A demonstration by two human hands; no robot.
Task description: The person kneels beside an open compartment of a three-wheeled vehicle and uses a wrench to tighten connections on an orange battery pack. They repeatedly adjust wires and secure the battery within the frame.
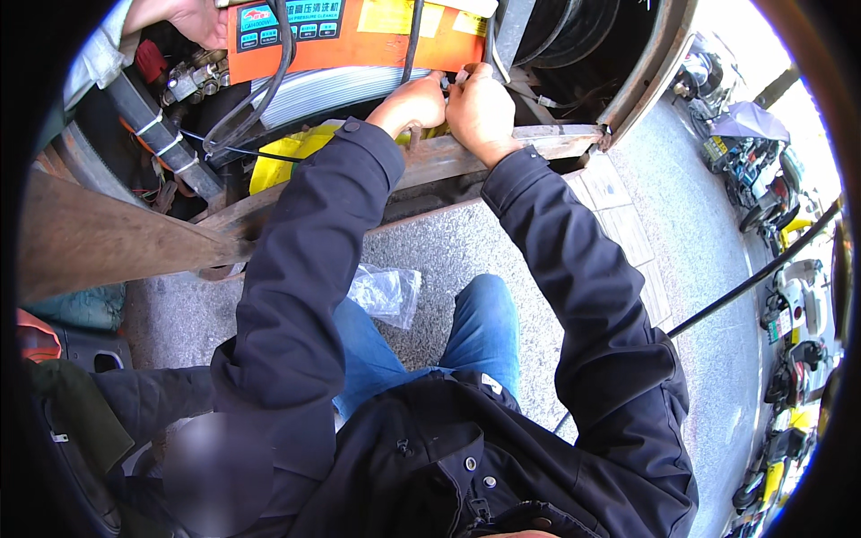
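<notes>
My left hand (417, 105) and my right hand (480, 115) are closed close together just below an orange machine (314, 54) with a label panel and yellow stickers. Their fingertips pinch at something small among black cables (413, 27), too hidden to name. Under the machine are pale ribbed fins (336, 90) and yellow material (282, 166). A rusty metal beam (556, 143) runs below my hands. To the left, a brass-and-steel fitting (188, 81) sits beside a bar (148, 125) with white cable ties.
Another person's hand (197, 18) reaches in at the upper left. A rusty panel (99, 229) stands at the left. A plastic bag (386, 296) lies on the speckled ground (439, 251). A black pole (744, 278) slants at the right, before parked scooters (753, 179).
</notes>
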